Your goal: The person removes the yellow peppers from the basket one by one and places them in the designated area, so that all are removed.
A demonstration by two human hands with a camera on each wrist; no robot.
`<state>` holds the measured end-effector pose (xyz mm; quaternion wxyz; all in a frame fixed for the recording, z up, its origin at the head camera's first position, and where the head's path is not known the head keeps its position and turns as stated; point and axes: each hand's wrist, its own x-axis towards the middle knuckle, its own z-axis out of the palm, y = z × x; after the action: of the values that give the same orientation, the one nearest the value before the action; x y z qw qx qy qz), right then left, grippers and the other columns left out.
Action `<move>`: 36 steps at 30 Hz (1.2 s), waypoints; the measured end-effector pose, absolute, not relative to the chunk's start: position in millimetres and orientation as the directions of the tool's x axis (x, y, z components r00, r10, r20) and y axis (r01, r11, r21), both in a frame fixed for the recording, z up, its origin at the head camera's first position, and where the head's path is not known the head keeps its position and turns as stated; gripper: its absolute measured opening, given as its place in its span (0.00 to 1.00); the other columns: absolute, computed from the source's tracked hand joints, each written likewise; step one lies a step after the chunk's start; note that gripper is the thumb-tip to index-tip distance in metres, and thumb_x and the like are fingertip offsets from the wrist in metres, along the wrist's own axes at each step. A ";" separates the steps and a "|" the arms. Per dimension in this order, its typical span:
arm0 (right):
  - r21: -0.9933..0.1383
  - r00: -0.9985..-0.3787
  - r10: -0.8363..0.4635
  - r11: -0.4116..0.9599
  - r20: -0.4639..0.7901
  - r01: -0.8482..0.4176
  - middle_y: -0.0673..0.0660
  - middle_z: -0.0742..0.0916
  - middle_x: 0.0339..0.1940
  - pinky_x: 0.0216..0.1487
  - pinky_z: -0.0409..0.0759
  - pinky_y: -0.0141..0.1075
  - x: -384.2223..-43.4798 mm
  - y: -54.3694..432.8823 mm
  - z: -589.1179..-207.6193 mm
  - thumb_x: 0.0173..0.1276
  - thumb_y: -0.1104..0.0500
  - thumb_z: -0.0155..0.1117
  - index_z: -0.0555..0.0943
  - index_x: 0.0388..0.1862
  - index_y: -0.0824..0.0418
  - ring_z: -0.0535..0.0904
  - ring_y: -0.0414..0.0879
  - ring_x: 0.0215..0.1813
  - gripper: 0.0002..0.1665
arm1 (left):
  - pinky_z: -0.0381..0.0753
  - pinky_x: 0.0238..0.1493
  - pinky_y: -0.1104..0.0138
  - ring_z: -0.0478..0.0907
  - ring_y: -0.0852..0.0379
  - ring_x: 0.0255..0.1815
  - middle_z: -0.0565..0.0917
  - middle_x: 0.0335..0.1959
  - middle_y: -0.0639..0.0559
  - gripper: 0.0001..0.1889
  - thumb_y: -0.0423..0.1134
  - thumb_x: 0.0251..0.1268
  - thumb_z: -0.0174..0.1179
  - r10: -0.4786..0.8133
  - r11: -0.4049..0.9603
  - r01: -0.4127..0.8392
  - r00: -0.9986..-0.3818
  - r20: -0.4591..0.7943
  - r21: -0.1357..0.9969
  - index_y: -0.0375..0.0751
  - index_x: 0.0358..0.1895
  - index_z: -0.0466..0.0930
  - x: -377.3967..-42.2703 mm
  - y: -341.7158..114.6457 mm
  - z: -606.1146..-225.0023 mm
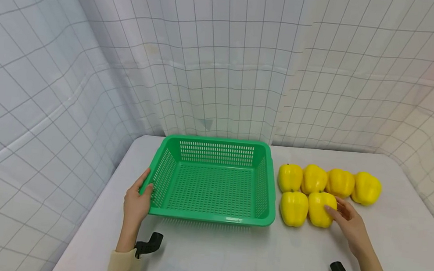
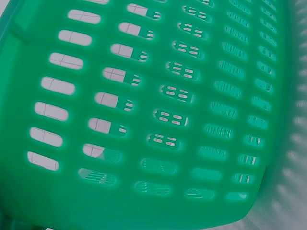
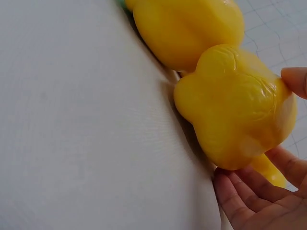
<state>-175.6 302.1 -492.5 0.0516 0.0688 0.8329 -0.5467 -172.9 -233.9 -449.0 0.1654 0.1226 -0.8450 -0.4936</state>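
A green plastic basket (image 1: 208, 217) with slotted walls stands on the table, nothing inside it. My left hand (image 1: 137, 202) grips its left rim, the thumb near the front corner; the left wrist view is filled by the basket's slotted wall (image 2: 129, 108), and the hand does not show there. To the right, my right hand (image 1: 352, 229) holds the front-row yellow bell pepper (image 1: 318, 210) between thumb and fingers. In the right wrist view the thumb touches one side of that bell pepper (image 3: 230, 108), and the fingers curl at its other side, close to the tabletop.
Another yellow bell pepper (image 1: 294, 209) sits just left of the held one. Behind them a row of several more, ending in a bell pepper (image 1: 367, 189) at the right, lines the table (image 1: 227, 260). White grid-patterned curtains (image 1: 232, 66) hang around the back and sides.
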 end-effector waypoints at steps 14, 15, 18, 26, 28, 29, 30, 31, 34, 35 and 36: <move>-0.918 -0.982 -0.015 0.360 -0.188 0.170 0.72 0.56 0.72 0.63 0.54 0.61 -176.5 306.1 -493.6 0.71 0.39 0.51 0.46 0.75 0.68 0.52 0.65 0.69 0.49 | 0.66 0.54 0.45 0.63 0.39 0.65 0.65 0.68 0.39 0.25 0.34 0.72 0.50 -0.378 0.475 -0.045 -0.912 0.157 0.879 0.46 0.70 0.65 -173.1 -234.1 -451.5; -0.918 -0.982 -0.018 0.360 -0.187 0.168 0.72 0.56 0.72 0.63 0.54 0.61 -176.4 306.6 -493.8 0.71 0.39 0.51 0.46 0.75 0.68 0.52 0.65 0.69 0.49 | 0.66 0.54 0.45 0.63 0.39 0.65 0.65 0.68 0.39 0.25 0.34 0.72 0.50 -0.378 0.473 -0.046 -0.912 0.156 0.880 0.46 0.70 0.65 -173.3 -234.0 -452.1; -0.921 -0.982 -0.025 0.353 -0.186 0.166 0.72 0.55 0.72 0.63 0.53 0.62 -176.0 307.9 -495.3 0.72 0.40 0.51 0.45 0.75 0.68 0.51 0.66 0.69 0.49 | 0.65 0.56 0.44 0.62 0.39 0.66 0.65 0.68 0.40 0.24 0.34 0.72 0.50 -0.377 0.471 -0.041 -0.912 0.159 0.881 0.46 0.70 0.65 -173.8 -233.9 -453.2; -0.928 -0.982 -0.032 0.332 -0.187 0.166 0.72 0.58 0.71 0.63 0.52 0.63 -174.5 308.7 -495.2 0.71 0.39 0.52 0.43 0.76 0.66 0.54 0.64 0.67 0.50 | 0.64 0.57 0.45 0.61 0.40 0.66 0.65 0.68 0.41 0.25 0.33 0.72 0.50 -0.366 0.468 -0.028 -0.916 0.165 0.883 0.45 0.70 0.64 -174.6 -234.2 -453.5; -0.929 -0.983 -0.034 0.332 -0.183 0.162 0.72 0.58 0.70 0.63 0.52 0.62 -174.8 308.8 -495.5 0.71 0.39 0.52 0.43 0.76 0.66 0.54 0.64 0.67 0.50 | 0.64 0.57 0.45 0.61 0.40 0.66 0.65 0.68 0.40 0.25 0.33 0.72 0.50 -0.365 0.468 -0.027 -0.916 0.165 0.883 0.46 0.70 0.64 -174.9 -234.4 -453.4; -0.929 -0.983 -0.034 0.334 -0.182 0.160 0.72 0.58 0.70 0.63 0.52 0.62 -174.9 308.8 -495.6 0.71 0.39 0.52 0.43 0.76 0.66 0.55 0.64 0.67 0.50 | 0.64 0.57 0.44 0.61 0.40 0.66 0.65 0.68 0.40 0.25 0.33 0.72 0.50 -0.364 0.469 -0.027 -0.916 0.166 0.883 0.46 0.70 0.64 -175.0 -234.4 -453.4; -0.928 -0.983 -0.033 0.338 -0.181 0.160 0.72 0.58 0.70 0.63 0.52 0.62 -175.0 308.7 -495.6 0.71 0.39 0.51 0.43 0.76 0.66 0.55 0.64 0.67 0.50 | 0.64 0.57 0.44 0.61 0.40 0.67 0.65 0.68 0.40 0.25 0.33 0.72 0.50 -0.364 0.471 -0.028 -0.917 0.165 0.882 0.46 0.70 0.64 -175.2 -234.5 -453.3; -0.926 -0.983 -0.033 0.342 -0.181 0.159 0.72 0.59 0.70 0.63 0.53 0.62 -175.1 308.6 -495.4 0.71 0.39 0.51 0.43 0.76 0.66 0.55 0.64 0.67 0.50 | 0.63 0.57 0.44 0.61 0.40 0.67 0.65 0.68 0.40 0.25 0.33 0.72 0.50 -0.364 0.472 -0.029 -0.917 0.165 0.881 0.45 0.70 0.64 -175.2 -234.5 -453.2; -0.919 -0.986 -0.028 0.366 -0.165 0.143 0.73 0.59 0.70 0.62 0.59 0.58 -175.8 308.1 -493.9 0.72 0.40 0.51 0.44 0.76 0.67 0.56 0.65 0.66 0.49 | 0.65 0.56 0.45 0.63 0.40 0.65 0.65 0.68 0.40 0.25 0.33 0.71 0.50 -0.365 0.489 -0.037 -0.916 0.166 0.871 0.45 0.70 0.64 -175.1 -234.7 -452.1; -0.915 -0.989 -0.020 0.382 -0.148 0.130 0.73 0.60 0.69 0.61 0.63 0.53 -176.1 308.0 -493.3 0.72 0.40 0.51 0.46 0.75 0.67 0.57 0.64 0.66 0.48 | 0.66 0.55 0.45 0.63 0.40 0.65 0.65 0.68 0.40 0.25 0.33 0.71 0.50 -0.364 0.498 -0.040 -0.916 0.167 0.866 0.45 0.70 0.64 -174.9 -234.9 -451.6; -0.912 -0.992 -0.009 0.395 -0.127 0.113 0.72 0.61 0.69 0.59 0.68 0.47 -176.6 307.9 -492.6 0.72 0.41 0.51 0.47 0.75 0.67 0.59 0.64 0.65 0.46 | 0.66 0.54 0.45 0.64 0.39 0.64 0.65 0.68 0.39 0.25 0.33 0.71 0.50 -0.362 0.507 -0.044 -0.917 0.167 0.861 0.45 0.70 0.64 -174.6 -235.0 -451.0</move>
<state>-176.6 307.9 -492.6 0.0557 0.0310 0.8333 -0.5491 -174.6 -235.0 -451.0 0.1651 0.1190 -0.8522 -0.4821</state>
